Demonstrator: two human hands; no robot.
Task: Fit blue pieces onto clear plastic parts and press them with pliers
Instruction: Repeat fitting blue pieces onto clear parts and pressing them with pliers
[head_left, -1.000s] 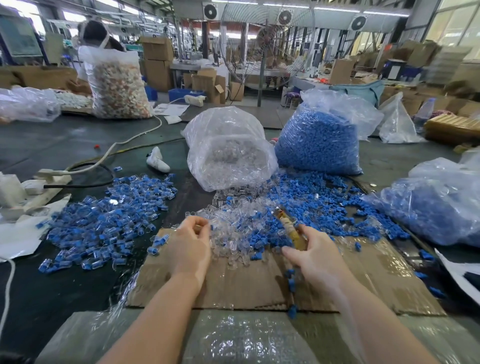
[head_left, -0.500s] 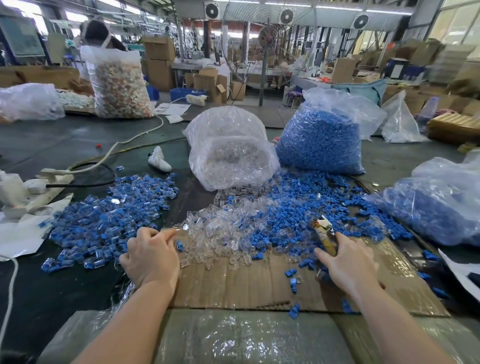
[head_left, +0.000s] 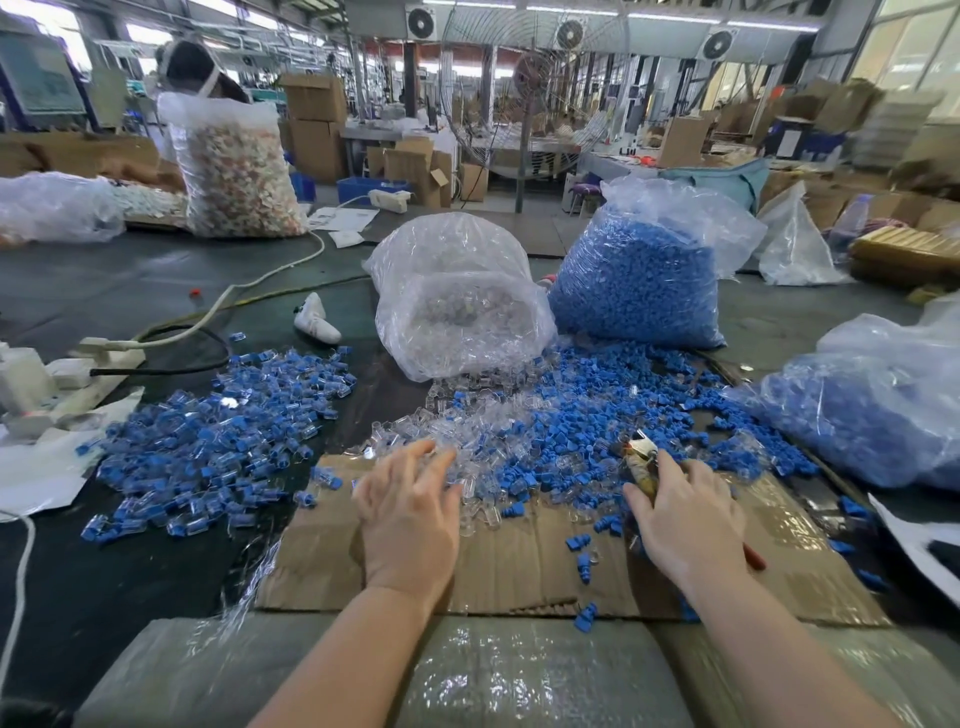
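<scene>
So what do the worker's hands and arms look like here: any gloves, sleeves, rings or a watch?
Both arms are bare from the bottom edge of the picture to the fingers: no sleeve shows on either forearm. The left hand and the right hand wear no gloves, and no ring, watch or wristband shows on the backs that face the camera. The palms are hidden.

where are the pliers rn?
Head view, right of centre: the pliers are held in the right hand, nose poking out over the loose blue pieces at the far edge of the cardboard sheet.
</scene>
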